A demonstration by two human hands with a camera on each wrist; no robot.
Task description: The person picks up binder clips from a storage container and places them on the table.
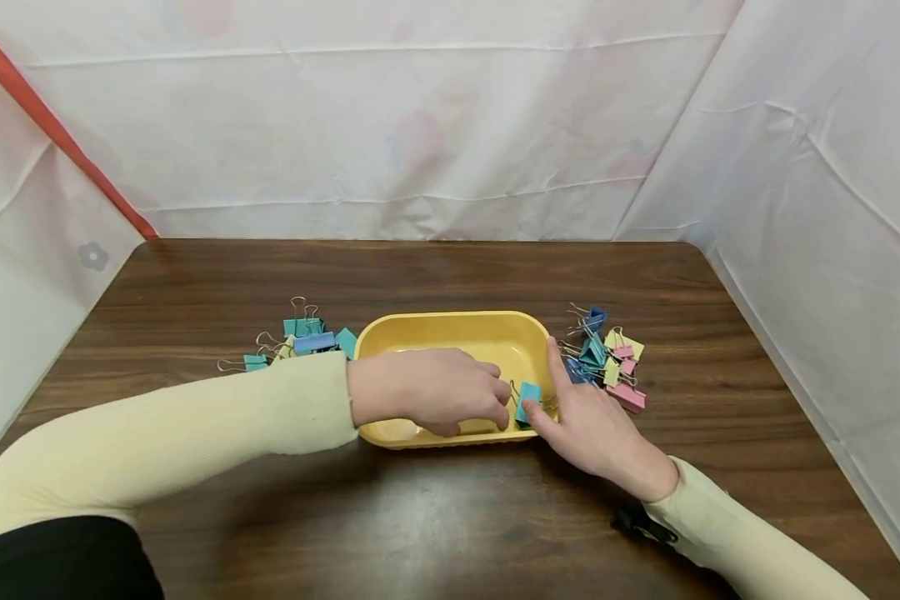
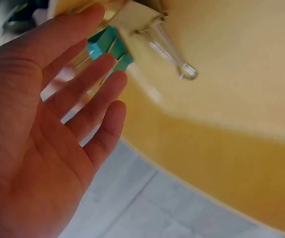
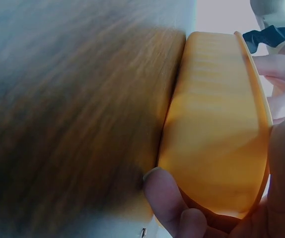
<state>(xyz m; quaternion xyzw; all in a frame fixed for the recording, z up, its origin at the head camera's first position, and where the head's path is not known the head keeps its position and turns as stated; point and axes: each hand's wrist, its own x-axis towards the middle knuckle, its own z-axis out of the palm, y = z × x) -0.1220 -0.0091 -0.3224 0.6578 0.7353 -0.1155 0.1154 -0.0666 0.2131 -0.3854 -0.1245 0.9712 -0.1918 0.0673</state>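
A yellow plastic tray (image 1: 450, 321) sits mid-table. My right hand (image 1: 596, 425) grips its right end, with fingers around the outer wall and the thumb over the rim. Inside, by that thumb, is a teal binder clip (image 1: 527, 402). My left hand (image 1: 442, 392) reaches into the tray, palm down, its fingers apart and slightly bent. A pale yellow binder clip (image 2: 135, 16) with a wire handle lies just past its thumb and fingertips in the left wrist view. The teal clip (image 2: 112, 47) shows behind those fingers. I see nothing held in the left hand.
On the tray's left lies a group of teal, blue and yellow binder clips (image 1: 313, 342). To its right is a pile of blue, teal, yellow and pink clips (image 1: 592, 350). The brown wooden table (image 1: 420, 517) backs onto a white curtain (image 1: 450, 125).
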